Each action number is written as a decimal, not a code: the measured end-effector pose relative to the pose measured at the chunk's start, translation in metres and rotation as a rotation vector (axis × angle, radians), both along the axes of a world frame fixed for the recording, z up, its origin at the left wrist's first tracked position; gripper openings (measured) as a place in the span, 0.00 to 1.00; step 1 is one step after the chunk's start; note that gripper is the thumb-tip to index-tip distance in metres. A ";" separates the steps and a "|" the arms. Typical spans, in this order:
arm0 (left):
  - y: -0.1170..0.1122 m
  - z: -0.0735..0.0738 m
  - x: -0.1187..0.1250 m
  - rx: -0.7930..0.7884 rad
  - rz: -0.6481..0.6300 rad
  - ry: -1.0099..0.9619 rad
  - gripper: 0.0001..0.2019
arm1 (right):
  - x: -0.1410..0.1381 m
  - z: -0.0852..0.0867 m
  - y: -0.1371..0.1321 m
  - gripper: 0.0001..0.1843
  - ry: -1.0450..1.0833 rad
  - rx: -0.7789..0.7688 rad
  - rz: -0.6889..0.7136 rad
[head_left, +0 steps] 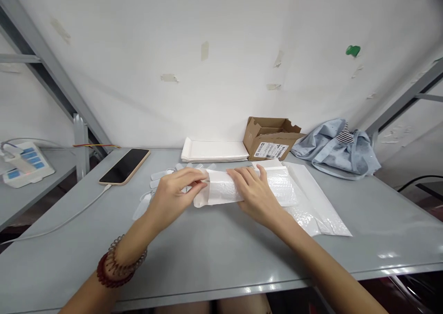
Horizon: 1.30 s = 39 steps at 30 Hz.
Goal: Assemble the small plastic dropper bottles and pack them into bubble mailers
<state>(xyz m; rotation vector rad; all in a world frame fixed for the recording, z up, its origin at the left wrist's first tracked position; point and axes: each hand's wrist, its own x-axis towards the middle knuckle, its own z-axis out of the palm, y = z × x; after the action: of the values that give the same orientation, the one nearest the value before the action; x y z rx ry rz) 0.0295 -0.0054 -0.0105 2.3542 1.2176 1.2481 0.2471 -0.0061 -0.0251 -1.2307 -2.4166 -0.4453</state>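
Note:
A white bubble mailer [221,189] lies across the middle of the grey table [214,254]. My left hand [173,196] pinches the folded flap at its left end. My right hand [254,191] presses flat on the mailer, fingers stretched out over it. Several more white mailers [318,208] lie under and to the right of it. Several small clear plastic pieces [157,178] are scattered just behind my left hand.
A stack of white mailers [214,151] sits at the back by the wall, next to an open cardboard box [270,138]. A blue cloth [341,150] lies at the right. A phone [125,166] on a cable rests at the left; a power strip [22,161] beyond.

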 end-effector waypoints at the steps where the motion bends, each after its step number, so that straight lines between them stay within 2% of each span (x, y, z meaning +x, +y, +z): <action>1: 0.000 0.001 0.000 -0.027 0.014 0.001 0.07 | 0.000 0.000 0.000 0.31 0.002 0.004 0.000; 6: -0.005 0.001 0.009 -0.199 -0.045 0.092 0.14 | -0.004 -0.002 -0.001 0.32 -0.016 0.016 0.017; 8: -0.007 0.000 0.013 -0.209 0.007 0.061 0.15 | -0.006 -0.002 -0.002 0.32 -0.021 0.022 0.024; 11: -0.009 -0.001 0.014 -0.142 0.157 -0.048 0.12 | -0.006 -0.001 -0.002 0.33 -0.010 0.036 0.016; 13: -0.010 -0.001 0.014 -0.155 0.178 -0.093 0.12 | -0.006 -0.001 -0.002 0.33 -0.001 0.042 0.013; 16: -0.011 0.002 0.016 -0.373 0.073 -0.144 0.12 | -0.006 -0.002 -0.002 0.33 -0.010 0.046 0.014; 20: -0.011 0.006 0.017 -0.715 -0.176 -0.243 0.12 | -0.009 -0.005 -0.004 0.33 -0.024 0.049 0.034; 24: -0.009 0.009 0.010 -0.868 -0.341 -0.285 0.12 | -0.009 -0.004 -0.005 0.31 -0.011 0.069 0.050; 26: -0.008 0.012 0.004 -0.839 -0.292 -0.316 0.11 | -0.008 -0.002 -0.004 0.31 -0.002 0.075 0.036; 28: -0.006 0.016 -0.001 -0.677 -0.057 -0.378 0.11 | -0.005 0.001 -0.002 0.33 0.004 0.077 0.010; 30: -0.004 0.018 -0.006 -0.506 0.200 -0.412 0.15 | -0.002 0.004 -0.001 0.34 0.001 0.072 -0.014; 31: -0.003 0.019 -0.007 -0.496 0.249 -0.403 0.17 | -0.001 0.005 -0.001 0.35 -0.005 0.068 -0.021; 32: -0.002 0.019 -0.007 -0.542 0.228 -0.380 0.17 | 0.000 0.006 -0.001 0.35 -0.013 0.062 -0.024; 35: -0.003 0.015 -0.001 -0.800 -0.003 -0.329 0.12 | -0.001 0.007 -0.004 0.34 -0.050 0.054 0.008; 36: -0.005 0.014 0.003 -0.849 -0.037 -0.332 0.12 | -0.003 0.007 -0.006 0.33 -0.063 0.062 0.033; 39: -0.009 0.009 0.012 -0.870 0.032 -0.344 0.14 | -0.009 0.006 -0.014 0.27 -0.105 0.112 0.146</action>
<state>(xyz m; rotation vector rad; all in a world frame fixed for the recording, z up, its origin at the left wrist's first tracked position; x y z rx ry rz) 0.0416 -0.0140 -0.0018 1.4370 1.3133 0.8225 0.2382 -0.0198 -0.0191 -0.9990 -2.5100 -0.6054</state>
